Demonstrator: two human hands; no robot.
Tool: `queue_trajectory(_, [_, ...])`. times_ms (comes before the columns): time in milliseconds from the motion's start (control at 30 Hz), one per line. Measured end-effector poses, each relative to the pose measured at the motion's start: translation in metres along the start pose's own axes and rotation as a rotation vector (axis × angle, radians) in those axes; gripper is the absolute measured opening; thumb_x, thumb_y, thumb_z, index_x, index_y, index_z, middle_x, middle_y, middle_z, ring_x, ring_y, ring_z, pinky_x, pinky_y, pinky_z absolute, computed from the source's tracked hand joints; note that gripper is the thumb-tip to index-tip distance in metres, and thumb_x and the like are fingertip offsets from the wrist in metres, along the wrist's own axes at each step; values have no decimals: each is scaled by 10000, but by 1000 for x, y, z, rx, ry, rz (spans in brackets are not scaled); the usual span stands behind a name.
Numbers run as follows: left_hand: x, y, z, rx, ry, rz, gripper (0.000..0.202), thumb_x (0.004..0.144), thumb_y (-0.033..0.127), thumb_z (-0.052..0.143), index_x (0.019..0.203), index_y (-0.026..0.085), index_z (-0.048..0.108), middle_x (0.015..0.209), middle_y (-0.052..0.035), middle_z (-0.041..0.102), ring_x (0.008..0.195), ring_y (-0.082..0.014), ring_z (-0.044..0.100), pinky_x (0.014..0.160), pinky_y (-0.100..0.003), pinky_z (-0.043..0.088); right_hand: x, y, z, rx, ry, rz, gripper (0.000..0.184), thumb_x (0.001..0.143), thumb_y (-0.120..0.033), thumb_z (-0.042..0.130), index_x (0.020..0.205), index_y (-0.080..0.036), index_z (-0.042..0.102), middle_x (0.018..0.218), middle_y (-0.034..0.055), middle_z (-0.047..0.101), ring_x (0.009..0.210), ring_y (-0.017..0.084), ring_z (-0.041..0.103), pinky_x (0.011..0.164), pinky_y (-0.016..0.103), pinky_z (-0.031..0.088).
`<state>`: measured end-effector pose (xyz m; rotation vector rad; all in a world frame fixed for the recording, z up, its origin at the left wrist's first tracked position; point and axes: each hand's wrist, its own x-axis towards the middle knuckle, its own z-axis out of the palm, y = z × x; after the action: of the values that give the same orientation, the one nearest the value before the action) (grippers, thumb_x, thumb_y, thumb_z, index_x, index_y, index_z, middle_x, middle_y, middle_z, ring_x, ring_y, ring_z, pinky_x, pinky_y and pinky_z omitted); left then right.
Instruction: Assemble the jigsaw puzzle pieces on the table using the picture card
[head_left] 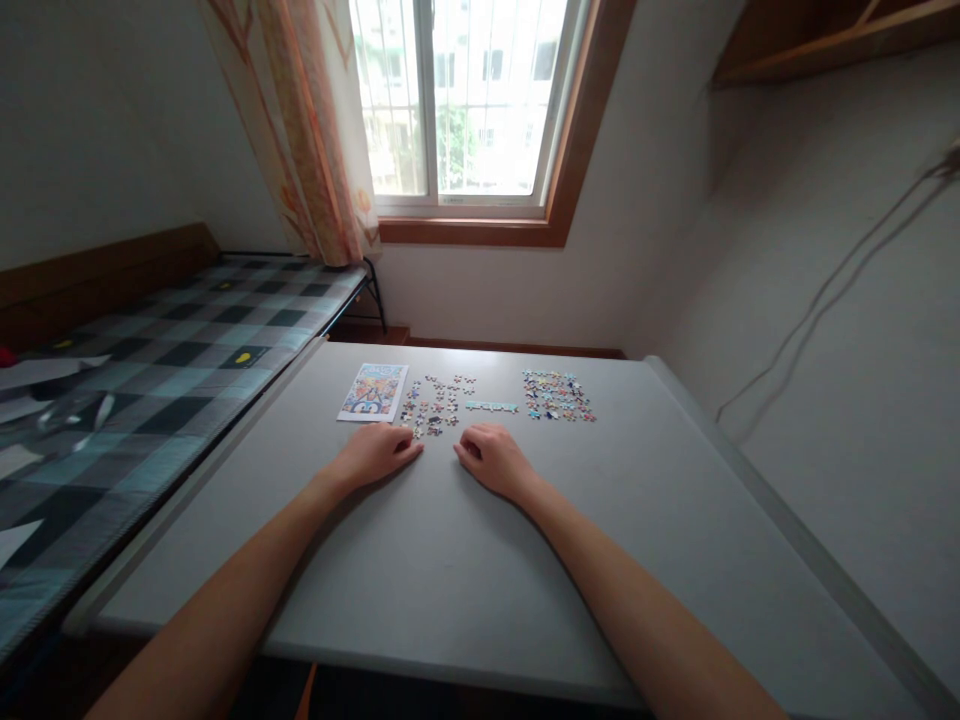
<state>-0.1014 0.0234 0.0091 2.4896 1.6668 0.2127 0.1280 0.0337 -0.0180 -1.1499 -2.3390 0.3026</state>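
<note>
Left hand and right hand, each loosely curled, rest on the desk; whether either grips anything cannot be told. Mid-frame, left to right: one printed sheet, one puzzle-piece cluster, one joined strip, a second cluster.

PLACE: home bedroom | bed with checked cover | patterned curtain | window

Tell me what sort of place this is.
Probably a bedroom or dorm room: a bed with a checked mattress stands by the wall, a floral curtain hangs at the window, and jigsaw pieces lie on a table.
</note>
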Motion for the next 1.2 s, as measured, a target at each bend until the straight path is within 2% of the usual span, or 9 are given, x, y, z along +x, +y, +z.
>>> queue_trajectory(700, [0, 1, -1, -9, 4, -9, 420, 845, 499, 394, 593, 195, 539, 587, -24, 586, 554, -138, 498, 540, -253, 257, 0, 1, 1, -1, 2, -2, 200, 856, -264, 534, 675, -180, 544, 662, 0, 566, 666, 125, 478, 686, 255, 319])
queue_trajectory(1200, [0, 0, 1, -2, -5, 0, 429, 857, 507, 382, 599, 194, 523, 594, -24, 577, 549, -136, 483, 536, -250, 223, -1, -2, -2, 3, 11, -12, 208, 860, -262, 524, 668, -182, 527, 655, -4, 557, 657, 122, 469, 683, 251, 320])
